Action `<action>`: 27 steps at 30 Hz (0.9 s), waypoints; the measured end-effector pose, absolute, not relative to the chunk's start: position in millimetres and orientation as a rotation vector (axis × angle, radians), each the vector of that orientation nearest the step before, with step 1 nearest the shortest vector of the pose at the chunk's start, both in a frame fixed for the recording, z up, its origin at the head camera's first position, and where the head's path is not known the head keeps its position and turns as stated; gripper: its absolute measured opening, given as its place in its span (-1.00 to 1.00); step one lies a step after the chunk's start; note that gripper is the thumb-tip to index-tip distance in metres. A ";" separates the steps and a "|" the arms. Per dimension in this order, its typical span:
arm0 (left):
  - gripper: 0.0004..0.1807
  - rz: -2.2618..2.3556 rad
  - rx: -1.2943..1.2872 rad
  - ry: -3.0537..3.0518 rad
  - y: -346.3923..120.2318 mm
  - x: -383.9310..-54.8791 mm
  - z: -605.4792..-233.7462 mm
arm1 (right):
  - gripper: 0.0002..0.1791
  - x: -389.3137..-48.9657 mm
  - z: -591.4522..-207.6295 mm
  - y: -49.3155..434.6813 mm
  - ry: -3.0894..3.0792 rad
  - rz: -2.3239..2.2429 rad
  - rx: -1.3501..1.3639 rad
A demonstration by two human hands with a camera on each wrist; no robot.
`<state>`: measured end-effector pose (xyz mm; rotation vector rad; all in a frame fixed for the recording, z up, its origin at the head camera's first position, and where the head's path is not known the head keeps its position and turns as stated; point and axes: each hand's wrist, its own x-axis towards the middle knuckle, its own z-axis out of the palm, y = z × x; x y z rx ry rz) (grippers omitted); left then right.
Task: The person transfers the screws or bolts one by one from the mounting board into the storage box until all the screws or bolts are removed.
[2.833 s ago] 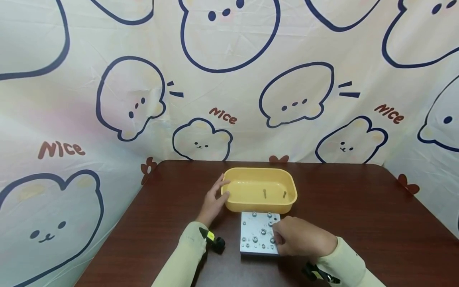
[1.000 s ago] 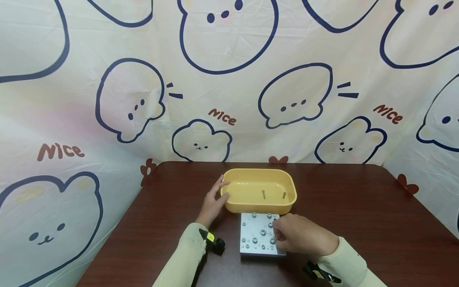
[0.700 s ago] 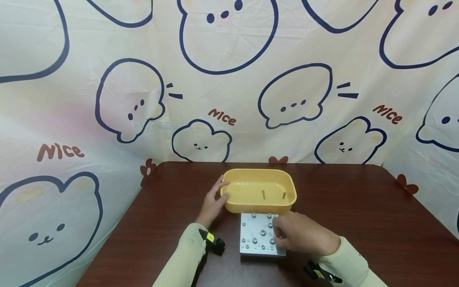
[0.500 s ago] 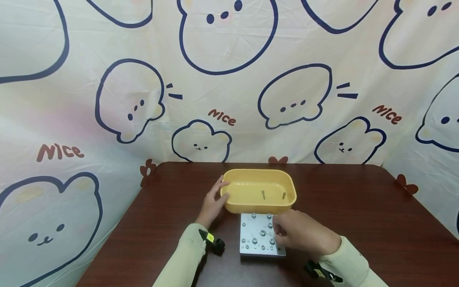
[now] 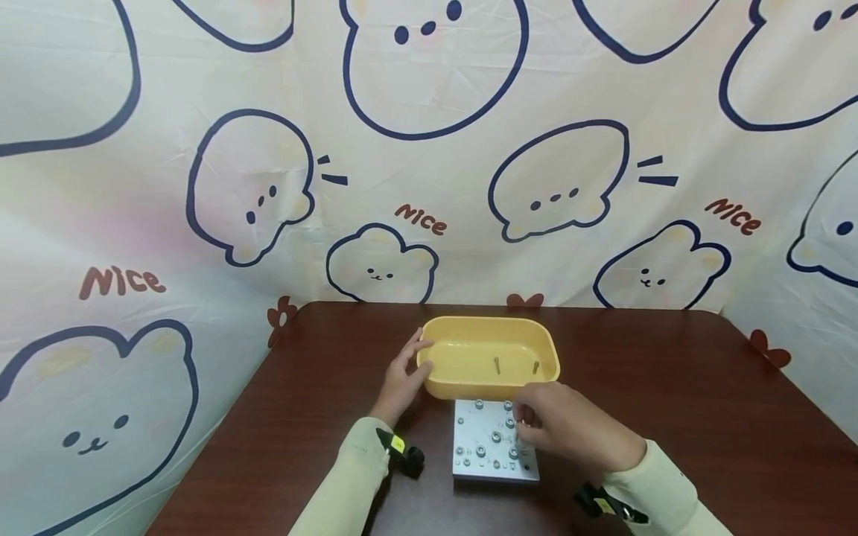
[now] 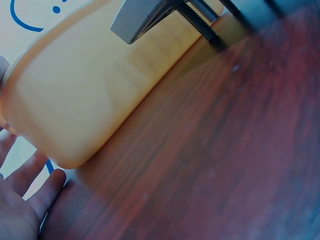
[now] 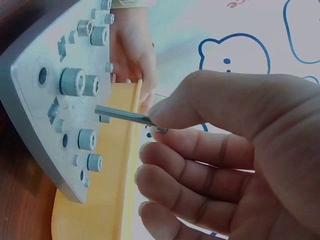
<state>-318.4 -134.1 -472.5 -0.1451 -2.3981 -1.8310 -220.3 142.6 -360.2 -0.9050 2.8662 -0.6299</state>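
My left hand (image 5: 400, 387) holds the left end of a yellow plastic tub (image 5: 462, 391), fingertips over its rim. The left wrist view has the tub's outer wall (image 6: 75, 105), with spread fingers (image 6: 47, 192) at its corner. Thumb and index finger of my right hand (image 5: 576, 428) pinch a slim silver metal rod (image 7: 122, 115). That hand is over the right side of a metal plate (image 5: 474, 435) studded with socket-head screws. Close up, the rod's free end overlaps a small screw head, beside larger screws (image 7: 73, 82) and bare round holes (image 7: 43, 76).
Two loose screws lie in the tub, one of them a long screw (image 5: 497, 365). The plate sits right in front of the tub on a dark wooden table (image 5: 322, 417). Threaded screw ends (image 6: 197, 22) stick out beneath the plate. A printed cloth (image 5: 462, 179) hangs behind.
My right hand has lifted and shifted back toward the tub, uncovering the plate's front right corner and a hole there. My left hand keeps its hold on the tub.
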 end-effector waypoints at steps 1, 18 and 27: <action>-0.58 -1.834 -0.143 -2.400 -133.8 -318.1 -471.8 | -0.84 -221.4 -359.6 142.4 2.876 -0.628 -0.912; -0.60 -1.815 -0.128 -2.385 -133.6 -316.9 -471.1 | -0.85 -261.9 -351.7 139.6 3.003 -0.730 -0.901; -0.60 -1.804 -0.159 -2.375 -133.9 -317.7 -472.6 | -0.91 -291.5 -361.9 138.2 3.019 -0.849 -0.828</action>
